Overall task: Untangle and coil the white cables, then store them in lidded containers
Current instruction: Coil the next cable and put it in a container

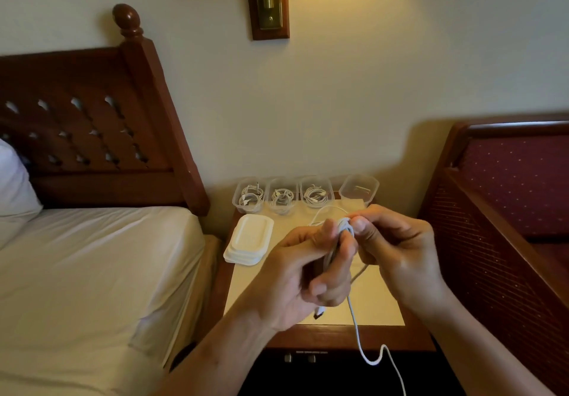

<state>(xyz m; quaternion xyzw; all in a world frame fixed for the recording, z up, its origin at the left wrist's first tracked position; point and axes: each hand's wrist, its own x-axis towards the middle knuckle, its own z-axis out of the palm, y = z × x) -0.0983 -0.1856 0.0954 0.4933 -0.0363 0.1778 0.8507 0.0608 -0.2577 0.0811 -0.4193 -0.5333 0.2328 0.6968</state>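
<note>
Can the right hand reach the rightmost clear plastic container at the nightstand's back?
Probably yes: the rightmost clear plastic container sits just beyond the right hand, nothing between, though its fingers pinch the white cable.

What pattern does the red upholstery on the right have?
The red upholstery carries small pale dots; the head view shows it best.
</note>
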